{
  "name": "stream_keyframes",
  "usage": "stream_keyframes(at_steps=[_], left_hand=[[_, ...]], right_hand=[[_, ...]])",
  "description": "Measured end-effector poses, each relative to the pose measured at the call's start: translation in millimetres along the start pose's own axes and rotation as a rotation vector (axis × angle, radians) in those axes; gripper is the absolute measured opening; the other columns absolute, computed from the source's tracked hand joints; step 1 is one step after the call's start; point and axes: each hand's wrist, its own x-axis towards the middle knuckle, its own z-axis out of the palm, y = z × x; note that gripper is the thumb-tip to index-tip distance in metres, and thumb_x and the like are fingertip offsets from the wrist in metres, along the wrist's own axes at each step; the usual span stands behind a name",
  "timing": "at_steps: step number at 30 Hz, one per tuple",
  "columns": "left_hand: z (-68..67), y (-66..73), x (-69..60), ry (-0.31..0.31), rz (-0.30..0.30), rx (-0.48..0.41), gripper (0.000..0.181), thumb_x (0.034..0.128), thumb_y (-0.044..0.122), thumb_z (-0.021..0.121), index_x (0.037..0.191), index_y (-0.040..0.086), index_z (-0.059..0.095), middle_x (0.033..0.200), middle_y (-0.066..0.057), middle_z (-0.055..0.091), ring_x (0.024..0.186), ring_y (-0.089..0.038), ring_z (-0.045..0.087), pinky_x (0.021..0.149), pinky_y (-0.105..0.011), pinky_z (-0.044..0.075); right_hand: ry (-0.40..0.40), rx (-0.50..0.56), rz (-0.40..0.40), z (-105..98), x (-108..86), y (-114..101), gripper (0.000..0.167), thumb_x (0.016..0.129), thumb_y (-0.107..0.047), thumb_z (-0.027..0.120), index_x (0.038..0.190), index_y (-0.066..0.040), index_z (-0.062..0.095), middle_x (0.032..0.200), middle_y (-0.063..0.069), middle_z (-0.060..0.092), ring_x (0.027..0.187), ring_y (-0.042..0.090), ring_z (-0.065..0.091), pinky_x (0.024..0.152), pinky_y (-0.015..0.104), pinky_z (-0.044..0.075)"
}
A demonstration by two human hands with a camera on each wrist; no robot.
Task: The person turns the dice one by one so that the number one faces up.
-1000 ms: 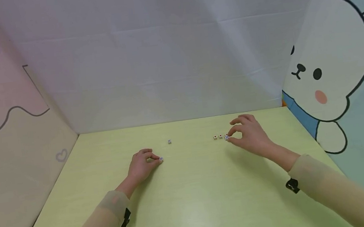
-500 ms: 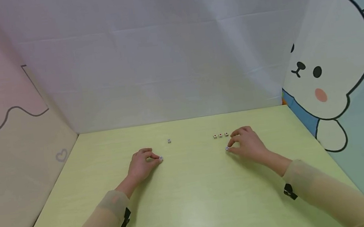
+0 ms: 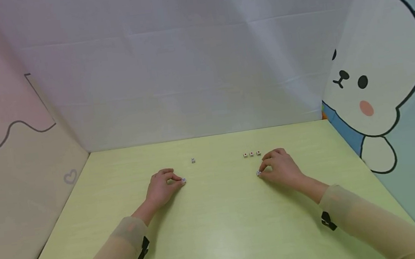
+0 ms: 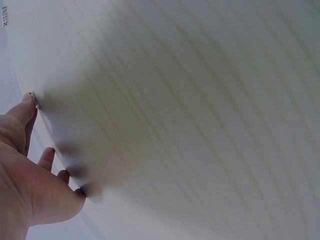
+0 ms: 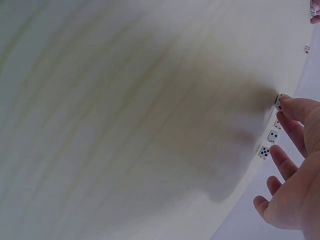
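At the table (image 3: 220, 239), the left hand (image 3: 160, 189) is pinching one die (image 3: 184, 181), the right hand (image 3: 282, 169) another die (image 3: 258, 173), thumbs to fingertips. Nearer the far edge, three dice (image 3: 252, 154) are lying beyond the right's, a lone die (image 3: 193, 160) beyond the left's.

The far side of the pale yellow tabletop (image 3: 219, 213) holds a lone die (image 3: 193, 160), left, and a row of three dice (image 3: 252, 154), right. Nearer, a left die (image 3: 184, 181) and a right die (image 3: 258, 173), partly hidden, seem to touch it.
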Motion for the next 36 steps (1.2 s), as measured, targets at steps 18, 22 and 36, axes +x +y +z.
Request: stream_keyframes(at_steps=[18, 22, 36], left_hand=[[-0.7, -0.2, 0.0, 0.0, -0.002, 0.004, 0.015, 0.0946, 0.031, 0.076, 0.096, 0.016, 0.078, 0.147, -0.017, 0.053, 0.14, -0.049, 0.037, 0.117, -0.06, 0.028], [0.2, -2.2, 0.4, -0.003, 0.001, 0.003, 0.015, 0.0948, 0.031, 0.076, 0.097, 0.016, 0.078, 0.148, -0.017, 0.053, 0.14, -0.049, 0.037, 0.117, -0.06, 0.028], [0.6, -2.4, 1.0, -0.003, 0.0, -0.014, 0.016, 0.095, 0.032, 0.076, 0.098, 0.017, 0.078, 0.148, -0.016, 0.052, 0.14, -0.05, 0.036, 0.116, -0.061, 0.029]], right_hand=[[0.007, 0.008, 0.022, -2.3, -3.9, 3.7, 0.015, 0.089, -0.031, 0.08, 0.098, -0.02, 0.082, 0.127, 0.013, 0.065, 0.13, 0.044, 0.042, 0.105, 0.065, 0.037], [0.007, 0.005, 0.016, -4.3, -3.9, 3.1, 0.014, 0.089, -0.03, 0.08, 0.098, -0.019, 0.082, 0.126, 0.013, 0.065, 0.13, 0.044, 0.042, 0.105, 0.065, 0.037], [0.004, -0.044, -0.029, -4.3, -1.7, -3.5, 0.014, 0.088, -0.032, 0.082, 0.096, -0.02, 0.083, 0.121, 0.01, 0.067, 0.125, 0.043, 0.045, 0.101, 0.064, 0.041]])
